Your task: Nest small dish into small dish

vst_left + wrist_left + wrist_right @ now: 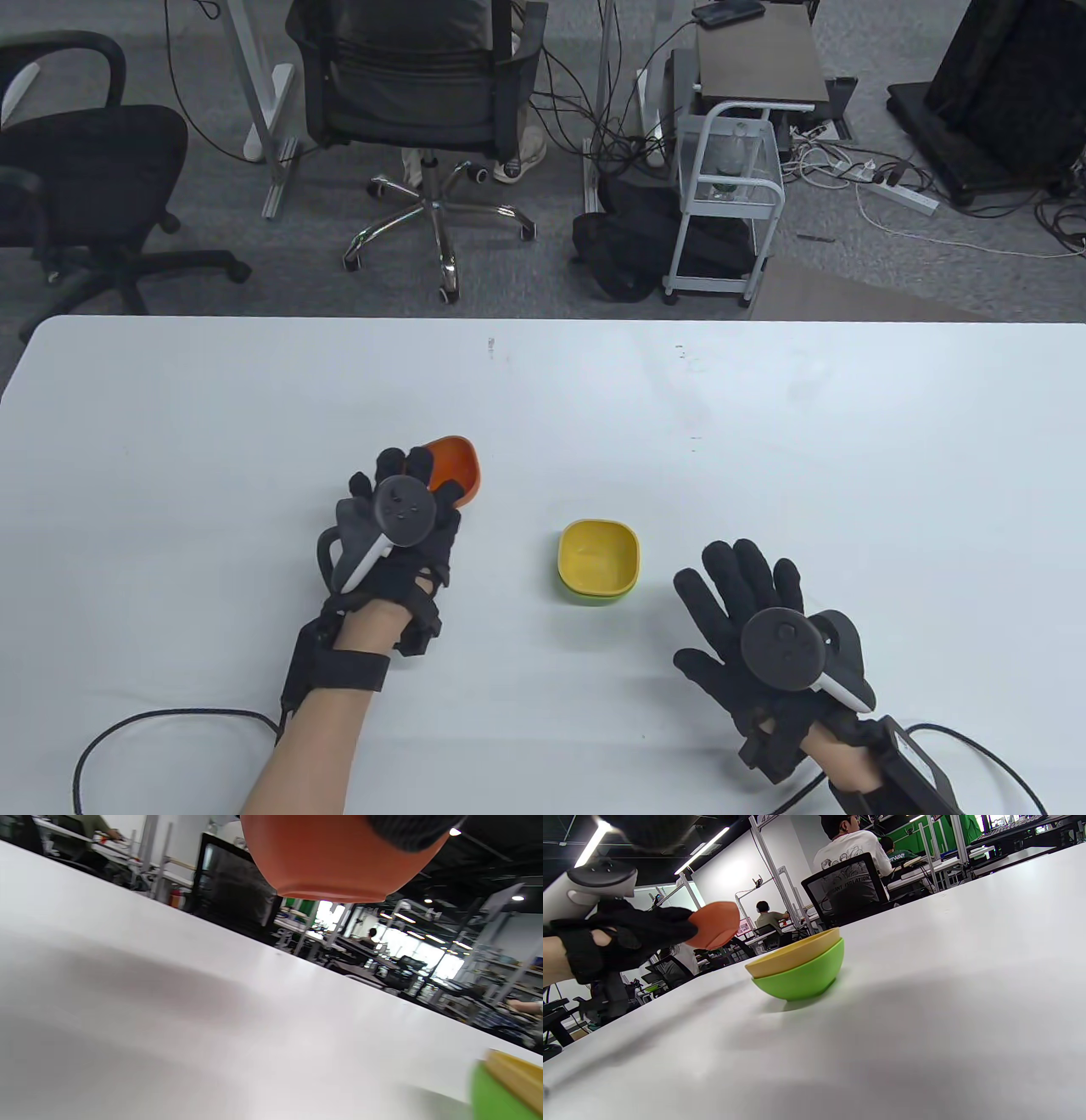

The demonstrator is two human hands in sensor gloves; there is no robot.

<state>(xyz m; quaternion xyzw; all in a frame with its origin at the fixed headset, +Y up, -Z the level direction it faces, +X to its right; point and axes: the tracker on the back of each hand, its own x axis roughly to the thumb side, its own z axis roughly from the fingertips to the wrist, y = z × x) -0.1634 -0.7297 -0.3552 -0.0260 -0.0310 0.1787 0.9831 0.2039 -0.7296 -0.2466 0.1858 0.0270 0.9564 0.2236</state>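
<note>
Toward the lower left of the table view, the left hand (399, 543) grips the orange dish (454, 469) by its near rim, fingers curled over the edge. The dish hangs clear of the white table (170, 424): the left wrist view shows its flat base (335, 893) with open space beneath, and the right wrist view shows it tipped, well above the tabletop. That lifted hold probably readies it for carrying across and lowering into the stack. The wrist is roughly straight, forearm entering from the bottom edge.

At centre, slightly right, the yellow dish (597, 556) already sits nested in the green dish (801, 978), mouth up and unobstructed, so it can receive the orange one.

At lower right, the right hand (764, 645) holds nothing, its fingers spread wide and flat, palm down, just beside the stack but not touching it, perhaps ready to steady it.
</note>
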